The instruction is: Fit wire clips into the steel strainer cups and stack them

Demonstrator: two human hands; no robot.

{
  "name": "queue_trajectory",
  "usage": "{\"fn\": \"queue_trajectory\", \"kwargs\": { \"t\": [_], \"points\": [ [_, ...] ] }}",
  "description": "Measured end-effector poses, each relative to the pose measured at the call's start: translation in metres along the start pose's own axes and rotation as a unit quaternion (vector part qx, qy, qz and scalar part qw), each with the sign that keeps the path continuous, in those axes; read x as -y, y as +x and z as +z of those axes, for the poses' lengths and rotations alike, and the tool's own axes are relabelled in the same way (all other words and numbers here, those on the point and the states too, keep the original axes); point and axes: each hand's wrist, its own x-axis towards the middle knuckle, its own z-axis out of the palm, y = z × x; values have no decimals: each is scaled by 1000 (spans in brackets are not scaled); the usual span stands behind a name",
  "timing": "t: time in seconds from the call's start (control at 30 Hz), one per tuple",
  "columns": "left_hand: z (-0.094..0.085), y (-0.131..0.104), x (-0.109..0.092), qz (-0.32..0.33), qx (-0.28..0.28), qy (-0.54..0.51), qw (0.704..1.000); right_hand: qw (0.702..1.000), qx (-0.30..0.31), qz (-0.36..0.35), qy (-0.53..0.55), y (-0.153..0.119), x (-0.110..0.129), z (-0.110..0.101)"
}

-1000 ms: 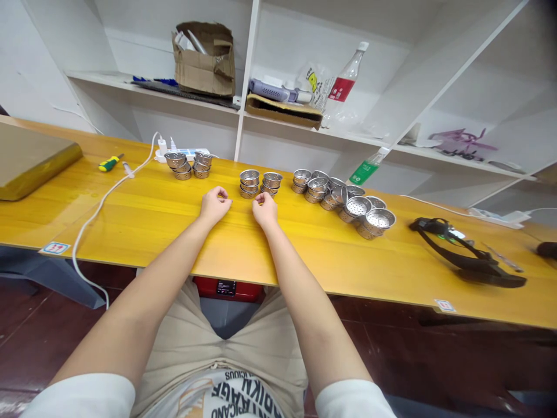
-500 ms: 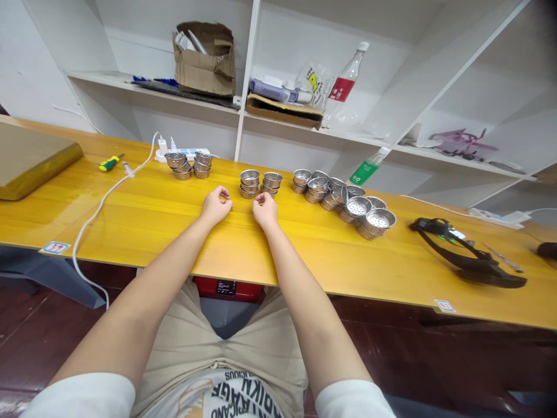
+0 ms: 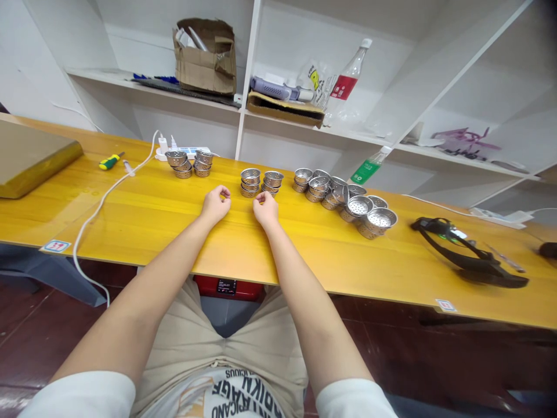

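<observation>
- Right hand [image 3: 266, 211] partly hides the base of one metal cup stack [image 3: 272, 179].
- Brown slab [image 3: 35, 154]: cut off, left edge.
- Dark object [image 3: 548, 250]: cut off, right edge.
- Screen [image 3: 227, 286]: text too small.

Bright o/all; soft glare on table [image 3: 322, 255] (floor [image 3: 378, 342] v. dim), R side blurry, edges stretched.

A bare strip of bench [image 3: 243, 247] runs open in front of the left grip [image 3: 216, 203] and right grip [image 3: 265, 208], but the left middle stack [image 3: 250, 183] and right middle stack [image 3: 272, 181] block the way straight behind. Leftward, a gap leads back between these and the far-left cups [image 3: 202, 164], with the white cable [image 3: 101, 204] crossing further out. Rightward, the passage beside the middle stacks is narrow, closed off by a slanting cup cluster [image 3: 331, 200], beyond which a slim lane separates it from the black headset [image 3: 487, 270].
</observation>
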Motion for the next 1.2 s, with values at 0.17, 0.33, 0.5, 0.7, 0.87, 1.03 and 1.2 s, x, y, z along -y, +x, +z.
{"fn": "queue_trajectory", "kwargs": {
  "t": [0.17,0.33,0.5,0.7,0.87,1.03,1.2],
  "points": [
    [-1,0,-2,3,2,-2,1000,1000,0,-3,3,1,-3,1],
    [0,0,0,2,-2,-2,1000,1000,1,-3,7,2,-5,3],
    [-1,-1,0,5,-4,13,1000,1000,0,-4,8,2,-5,3],
    [-2,-1,-1,1,-6,27,1000,1000,1,-5,1,2,-4,1],
    [-1,-1,1,2,3,13,1000,1000,4,-5,-4,2,-5,2],
    [-1,-1,0,7,-1,16,1000,1000,0,-8,-6,2,-5,3],
    [-2,-2,-2,10,-3,23,1000,1000,4,-7,-8,1,-3,2]
  ]
}}
